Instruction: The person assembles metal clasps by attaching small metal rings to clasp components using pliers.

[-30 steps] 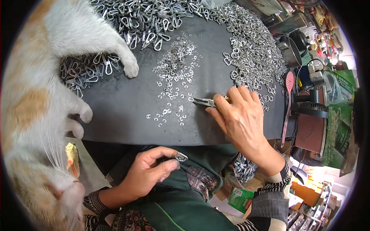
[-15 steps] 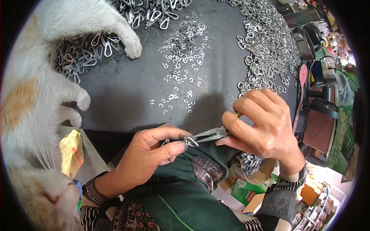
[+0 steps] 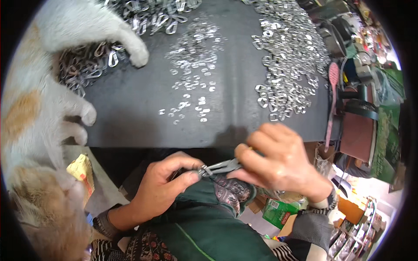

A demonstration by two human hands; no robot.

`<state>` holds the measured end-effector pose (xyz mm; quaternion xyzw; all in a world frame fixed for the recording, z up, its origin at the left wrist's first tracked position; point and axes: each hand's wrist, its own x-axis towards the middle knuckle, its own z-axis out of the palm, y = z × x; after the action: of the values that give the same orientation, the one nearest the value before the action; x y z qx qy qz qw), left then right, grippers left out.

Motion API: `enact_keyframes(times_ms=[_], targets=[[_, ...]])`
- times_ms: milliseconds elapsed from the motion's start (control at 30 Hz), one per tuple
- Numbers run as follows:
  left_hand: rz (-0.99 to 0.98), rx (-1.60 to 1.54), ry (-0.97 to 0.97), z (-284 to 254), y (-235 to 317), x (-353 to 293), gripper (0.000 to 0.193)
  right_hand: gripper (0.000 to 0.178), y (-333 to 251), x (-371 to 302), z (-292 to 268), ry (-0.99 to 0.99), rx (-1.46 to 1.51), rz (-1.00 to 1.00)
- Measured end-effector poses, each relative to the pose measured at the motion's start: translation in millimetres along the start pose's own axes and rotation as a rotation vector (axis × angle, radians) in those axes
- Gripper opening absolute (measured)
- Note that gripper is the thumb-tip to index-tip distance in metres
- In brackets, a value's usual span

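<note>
Between the thumb and fingers of my left hand (image 3: 167, 178) is a small metal clip (image 3: 203, 171), blurred by motion. My right hand (image 3: 278, 158) is closed round a pair of pliers (image 3: 225, 166), whose handles are mostly hidden in the palm. The plier tips meet the clip at my left fingertips, just off the table's near edge. Beyond my hands, small open metal rings (image 3: 187, 104) lie scattered on the dark table (image 3: 126, 113). Farther right spreads a large heap of silvery metal links (image 3: 287, 74).
A white and orange cat (image 3: 26, 117) lies along the left side, one paw stretched over the table beside a pile of snap hooks (image 3: 93, 65). At the right edge are a pink brush (image 3: 333, 82) and a reddish-brown board (image 3: 358, 135). A green box (image 3: 278, 212) sits below my right hand.
The plier jaws look closer together at the clip. Both hands appear slightly lower and farther left, while the whole view has shifted a little. The cat's head has turned.
</note>
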<state>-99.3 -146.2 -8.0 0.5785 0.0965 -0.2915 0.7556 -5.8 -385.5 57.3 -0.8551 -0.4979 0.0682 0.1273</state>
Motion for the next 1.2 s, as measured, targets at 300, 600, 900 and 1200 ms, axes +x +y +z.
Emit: enact_keyframes(times_ms=[300, 600, 900, 1200], targets=[[-0.081, -0.456, 0.226, -31.0, -93.7, 12.3, 0.049, 0.020, 48.9, -27.9, 36.6, 0.405, -0.225, 0.506], [-0.069, -0.114, 0.027, -3.8, -36.4, -0.7, 0.025, 0.016, 36.3, -5.7, 28.5, 0.273, 0.094, 0.462], [0.161, -0.132, 0.052, 13.2, 5.9, 7.3, 0.026, 0.017, -12.6, 12.4, 39.5, 0.201, 0.994, 0.360], [-0.009, -0.099, -0.017, 3.6, -3.2, 4.5, 0.023, 0.039, 22.8, 35.3, 7.6, 0.112, -0.155, 0.180]])
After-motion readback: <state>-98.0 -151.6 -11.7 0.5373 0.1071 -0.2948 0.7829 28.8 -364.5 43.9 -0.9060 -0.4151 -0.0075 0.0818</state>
